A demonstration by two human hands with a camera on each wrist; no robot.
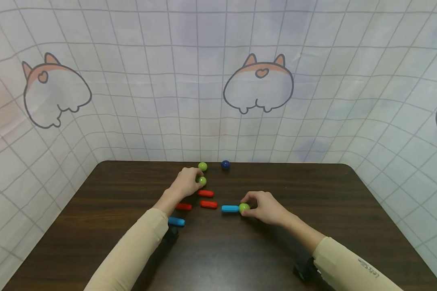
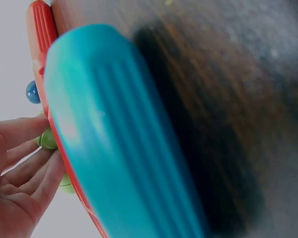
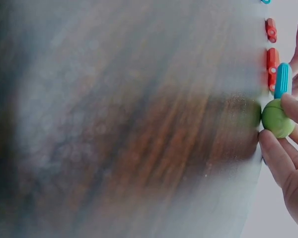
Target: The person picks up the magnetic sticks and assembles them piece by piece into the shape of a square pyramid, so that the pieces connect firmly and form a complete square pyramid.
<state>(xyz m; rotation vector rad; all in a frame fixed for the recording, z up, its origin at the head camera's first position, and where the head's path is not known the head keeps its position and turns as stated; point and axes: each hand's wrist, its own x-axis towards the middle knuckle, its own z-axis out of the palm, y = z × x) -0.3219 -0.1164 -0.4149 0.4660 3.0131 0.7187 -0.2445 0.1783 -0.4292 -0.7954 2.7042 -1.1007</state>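
Note:
My left hand (image 1: 185, 182) pinches a green ball (image 1: 202, 181) between thumb and fingers; a second green ball (image 1: 202, 166) lies just behind it. My right hand (image 1: 267, 208) pinches another green ball (image 1: 244, 207), which touches the right end of a light blue rod (image 1: 230, 209). In the right wrist view, thumb and finger hold that green ball (image 3: 277, 119) at the end of the blue rod (image 3: 283, 79). Red rods (image 1: 205, 193) (image 1: 208, 204) lie between the hands. A blue rod (image 2: 114, 129) looms large in the left wrist view.
A dark blue ball (image 1: 225, 165) sits at the table's back edge. Beside my left forearm lie a red rod (image 1: 184, 207) and a blue rod (image 1: 176, 221), both partly hidden. A patterned cloth (image 1: 211, 93) hangs behind the dark wooden table (image 1: 313, 194).

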